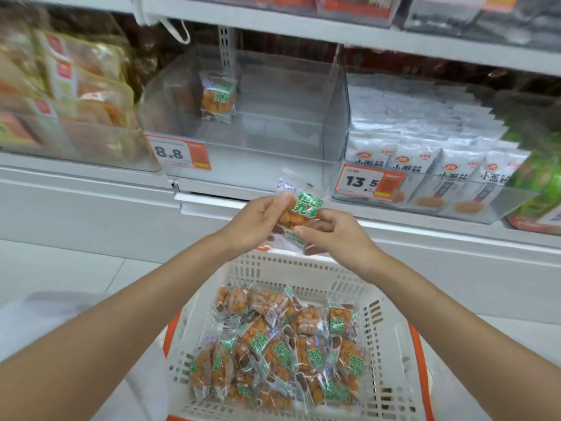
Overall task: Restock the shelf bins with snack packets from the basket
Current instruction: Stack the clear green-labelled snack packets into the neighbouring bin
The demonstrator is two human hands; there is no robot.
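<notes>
Both hands hold one clear snack packet [299, 212] with orange pieces and green lettering, just above the basket's far rim. My left hand [261, 221] pinches its upper left edge. My right hand [337, 233] pinches its lower right end. Below, a white slotted basket [391, 344] with orange trim holds several more of the same packets [282, 347]. Straight ahead on the shelf stands a clear plastic bin [303, 129] with a single matching packet [218, 98] standing upright at its back left.
The bin to the left holds stacked orange-and-yellow packages [69, 86]. To the right, a bin [431, 165] is filled with white packets, with green packs [540, 177] beyond. Price tags reading 8.8 [179, 151] and 13.5 [368, 181] hang on the bin fronts. An upper shelf [334, 28] overhangs.
</notes>
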